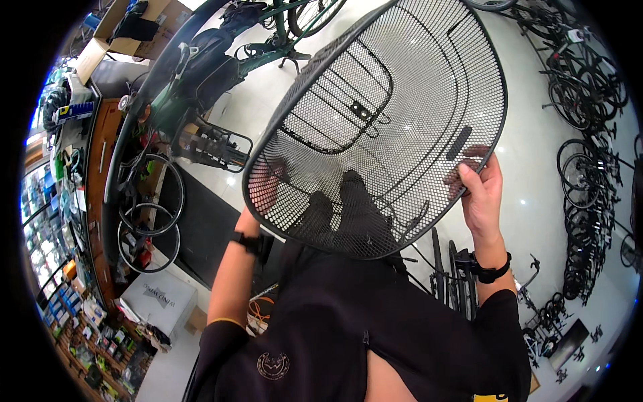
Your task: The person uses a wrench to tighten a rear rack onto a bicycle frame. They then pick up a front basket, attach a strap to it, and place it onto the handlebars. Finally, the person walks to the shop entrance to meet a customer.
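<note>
A large black wire-mesh bicycle basket [429, 87] is held up in front of my body, its wide opening toward me. My right hand [483, 189] grips the rim at the lower right, thumb on the near side and fingers behind the mesh. On the left side, my left hand [266, 191] holds the basket from outside and shows only through the mesh. Fixed to the basket's wall is a black wire rack [338, 100] with a small clamp plate [360, 109] and hooks. My legs and shoes show dimly through the mesh.
A dark green bicycle with a rear carrier [221, 151] stands at the left, near loose wheels [149, 241] and a white box [157, 298]. Cardboard boxes [144, 30] sit at the far left. Rows of bicycles [583, 187] line the right, over a pale tiled floor [519, 161].
</note>
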Motion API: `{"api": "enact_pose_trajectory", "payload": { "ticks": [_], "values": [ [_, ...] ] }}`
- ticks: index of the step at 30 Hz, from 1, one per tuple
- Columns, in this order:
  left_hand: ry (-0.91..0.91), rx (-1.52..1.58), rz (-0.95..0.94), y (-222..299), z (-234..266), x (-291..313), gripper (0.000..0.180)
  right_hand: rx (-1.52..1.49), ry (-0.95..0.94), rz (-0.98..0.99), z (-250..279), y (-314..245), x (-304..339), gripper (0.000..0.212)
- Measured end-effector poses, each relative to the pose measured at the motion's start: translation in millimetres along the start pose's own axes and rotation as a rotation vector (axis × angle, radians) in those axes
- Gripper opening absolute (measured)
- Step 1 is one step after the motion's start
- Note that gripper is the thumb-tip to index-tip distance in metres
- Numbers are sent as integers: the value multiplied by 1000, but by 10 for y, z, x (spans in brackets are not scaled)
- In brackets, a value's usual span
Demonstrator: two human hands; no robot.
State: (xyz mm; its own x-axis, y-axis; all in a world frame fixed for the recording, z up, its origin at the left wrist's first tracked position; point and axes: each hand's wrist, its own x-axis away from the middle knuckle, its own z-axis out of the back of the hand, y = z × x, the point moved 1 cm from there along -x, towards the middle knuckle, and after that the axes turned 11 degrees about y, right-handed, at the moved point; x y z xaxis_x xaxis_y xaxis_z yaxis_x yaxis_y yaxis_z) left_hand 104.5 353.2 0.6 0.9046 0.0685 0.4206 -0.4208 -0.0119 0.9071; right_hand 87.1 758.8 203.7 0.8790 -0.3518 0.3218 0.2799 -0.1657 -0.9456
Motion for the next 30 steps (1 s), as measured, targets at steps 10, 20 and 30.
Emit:
{"api": "enact_pose_trajectory", "payload": {
  "ticks": [10,20,30],
  "values": [
    [-526,371,86,1261,-838,-171,56,-100,26,51,-339,-572,688,30],
    [-609,112,-410,1354,-790,-230,55,-114,44,102,-399,-630,861,30],
    [-576,570,50,1541,-772,-50,60,-147,42,165,-456,-673,889,31]
  ]
}}
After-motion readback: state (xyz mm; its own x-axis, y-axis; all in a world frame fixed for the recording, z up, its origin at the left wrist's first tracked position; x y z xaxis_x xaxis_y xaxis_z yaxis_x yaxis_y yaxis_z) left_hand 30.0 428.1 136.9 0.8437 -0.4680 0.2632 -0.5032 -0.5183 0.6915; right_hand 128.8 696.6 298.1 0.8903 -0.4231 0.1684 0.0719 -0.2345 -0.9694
